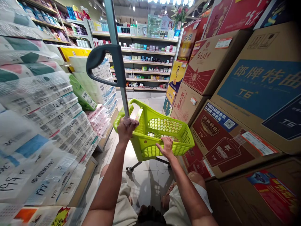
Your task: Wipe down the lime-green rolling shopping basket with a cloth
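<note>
A lime-green plastic shopping cart [158, 124] stands tilted in front of my knees, its basket walls perforated. From its handle end rises a grey metal pole [117, 31] with a dark grey loop-shaped grip [107, 66] on it. My left hand [124, 130] is closed around a crumpled, pinkish-grey cloth [130, 122], right at the pole's lower visible end. Whether its fingers also grip the pole is hidden. Over the near rim of the basket curl the fingers of my right hand [167, 147], thumb apart on the outer side.
Stacked packs of paper goods [63, 110] line the left side, with handwritten prices. Piled cardboard cartons [256, 81] hem in the right. Shelves of small products [145, 59] stand across the far end of the tiled aisle [150, 95]. A cart wheel [129, 169] shows below.
</note>
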{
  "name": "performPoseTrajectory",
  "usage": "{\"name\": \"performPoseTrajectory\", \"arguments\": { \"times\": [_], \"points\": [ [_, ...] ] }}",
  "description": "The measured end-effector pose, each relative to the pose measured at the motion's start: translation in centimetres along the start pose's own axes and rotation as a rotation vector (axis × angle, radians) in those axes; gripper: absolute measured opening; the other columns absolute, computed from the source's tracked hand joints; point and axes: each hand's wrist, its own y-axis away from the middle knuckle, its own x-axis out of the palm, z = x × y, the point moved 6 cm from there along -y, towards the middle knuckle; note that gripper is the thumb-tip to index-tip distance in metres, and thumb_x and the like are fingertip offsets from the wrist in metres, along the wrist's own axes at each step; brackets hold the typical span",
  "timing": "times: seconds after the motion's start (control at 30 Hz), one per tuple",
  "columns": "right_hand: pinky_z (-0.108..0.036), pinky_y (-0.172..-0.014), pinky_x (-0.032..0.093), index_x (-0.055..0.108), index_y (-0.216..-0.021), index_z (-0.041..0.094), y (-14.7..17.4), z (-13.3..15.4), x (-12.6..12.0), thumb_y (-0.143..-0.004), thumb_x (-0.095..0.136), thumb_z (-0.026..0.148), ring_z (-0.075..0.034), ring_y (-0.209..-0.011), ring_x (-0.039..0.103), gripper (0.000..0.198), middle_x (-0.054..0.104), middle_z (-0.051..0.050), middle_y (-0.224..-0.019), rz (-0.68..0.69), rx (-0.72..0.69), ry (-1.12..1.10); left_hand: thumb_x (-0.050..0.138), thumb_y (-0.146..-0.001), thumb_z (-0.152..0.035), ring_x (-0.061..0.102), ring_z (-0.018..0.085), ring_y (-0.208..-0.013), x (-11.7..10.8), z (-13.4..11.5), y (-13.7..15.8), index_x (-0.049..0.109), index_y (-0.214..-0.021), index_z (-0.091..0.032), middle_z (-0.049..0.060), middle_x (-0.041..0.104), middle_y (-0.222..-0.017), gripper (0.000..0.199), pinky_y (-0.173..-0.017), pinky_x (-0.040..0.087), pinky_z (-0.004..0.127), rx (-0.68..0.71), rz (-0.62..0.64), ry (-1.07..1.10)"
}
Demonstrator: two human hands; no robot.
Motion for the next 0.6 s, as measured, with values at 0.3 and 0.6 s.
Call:
{"name": "performPoseTrajectory", "arguments": {
  "times": [0.3, 0.6],
  "points": [
    [-0.046, -0.11, 0.027, 0.053, -0.131, 0.02, -3.7, 6.9, 1.0, -0.099, 0.055, 0.043, -0.028, -0.11, 0.061, 0.039, 0.07, -0.013, -0.117, 0.058, -0.071, 0.098, 0.088, -0.064, -0.026, 0.068, 0.021, -0.076, -0.2, 0.6, -0.4, 0.066, -0.087, -0.018, 0.005, 0.07, -0.08, 0.033, -0.066, 0.055, 0.031, 0.051, 0.13, 0.001],
    [-0.035, -0.077, 0.034, 0.053, -0.08, 0.025, -4.9, 10.6, 4.7, -0.095, 0.054, 0.034, -0.022, -0.077, 0.055, 0.018, 0.064, -0.003, -0.076, 0.093, -0.175, 0.139, 0.071, -0.087, -0.028, 0.068, 0.025, -0.086, -1.1, 1.1, 4.4, 0.065, -0.077, -0.021, 0.007, 0.068, -0.082, 0.014, -0.097, 0.05, 0.048, 0.34, -0.001, -0.261]
  ]
}}
